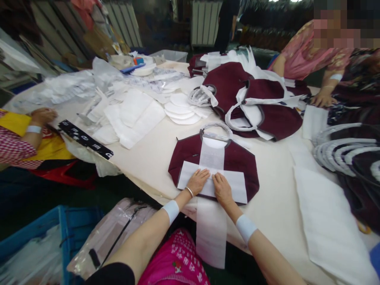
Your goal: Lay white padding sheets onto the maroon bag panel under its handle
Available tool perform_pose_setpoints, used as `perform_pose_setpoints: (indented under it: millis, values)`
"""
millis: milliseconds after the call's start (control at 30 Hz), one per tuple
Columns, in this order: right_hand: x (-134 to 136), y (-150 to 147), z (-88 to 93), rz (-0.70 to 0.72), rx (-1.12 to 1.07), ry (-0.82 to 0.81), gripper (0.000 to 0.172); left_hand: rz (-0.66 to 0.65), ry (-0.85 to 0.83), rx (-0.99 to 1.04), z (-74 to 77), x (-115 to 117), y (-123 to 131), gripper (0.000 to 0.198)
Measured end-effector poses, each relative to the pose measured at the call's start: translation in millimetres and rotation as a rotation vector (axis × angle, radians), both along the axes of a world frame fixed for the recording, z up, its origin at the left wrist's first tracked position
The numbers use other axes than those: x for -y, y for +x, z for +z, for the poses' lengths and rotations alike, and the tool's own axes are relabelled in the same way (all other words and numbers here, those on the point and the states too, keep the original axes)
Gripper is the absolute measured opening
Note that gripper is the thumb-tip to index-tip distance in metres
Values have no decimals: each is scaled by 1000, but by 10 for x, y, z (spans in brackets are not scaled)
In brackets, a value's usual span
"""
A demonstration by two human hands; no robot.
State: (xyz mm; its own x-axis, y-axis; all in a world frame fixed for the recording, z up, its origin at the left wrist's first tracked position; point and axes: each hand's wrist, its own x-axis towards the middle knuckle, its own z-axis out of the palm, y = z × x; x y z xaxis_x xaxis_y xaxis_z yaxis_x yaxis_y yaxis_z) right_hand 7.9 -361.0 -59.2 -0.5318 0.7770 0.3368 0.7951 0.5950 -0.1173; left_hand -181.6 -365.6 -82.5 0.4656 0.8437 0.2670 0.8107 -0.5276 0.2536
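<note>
Maroon fabric bag with dark piped edges (pixel 247 168) lies flat on the cream-topped table (pixel 151 154), right at its near edge, with the clear-wrapped ring-shaped handle (pixel 221 126) toward the far edge. Rectangular white sheet (pixel 236 190) sits across the bag's lower part, long sides roughly along the near edge.

Your left hand (pixel 198 181): palm down, flat, fingers together, nothing visibly gripped. Your right hand (pixel 222 187): same, its fingertips just beside the left's near the sheet's middle.

Reads as a press-and-smooth step. Start with even pressure at the middle, then sweep out to the short ends so no bulge gets trapped. Use flat fingers, not tips; the sheet looks thin and would likely crease. Square it to the bag first: the near right corner sits close to the bag's piped edge.

Translucent white strip (pixel 212 156) runs from the handle down to the sheet; can't see what it does underneath. Pale hanging strip (pixel 210 233) drops over the table's near edge; can't tell if it's the same piece. Don't let your lap or forearm drag it, could pull things askew.

Heaped maroon bags (pixel 231 81) are near, toward the far edge. Don't shove your bag back into them.
</note>
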Motion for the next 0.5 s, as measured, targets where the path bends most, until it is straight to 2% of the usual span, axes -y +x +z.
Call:
perform_pose_setpoints:
  millis: [67,133,233,300,400,500]
  values:
    - [104,55,32,1,-18,-37,51,4,-8,12,29,2,1,39]
    - [325,167,93,26,-72,-84,56,-1,-15,15,61,8,5,38]
    - [866,432,196,134,-138,-176,71,-1,-33,19,91,12,12,37]
    - [1256,634,227,200,-93,-249,84,7,-46,30,91,8,16,37]
    - [1646,869,160,261,66,-274,94,20,-58,49,77,-1,23,37]
    - [1707,928,9,295,137,-148,91,28,-66,64,61,-9,27,36]
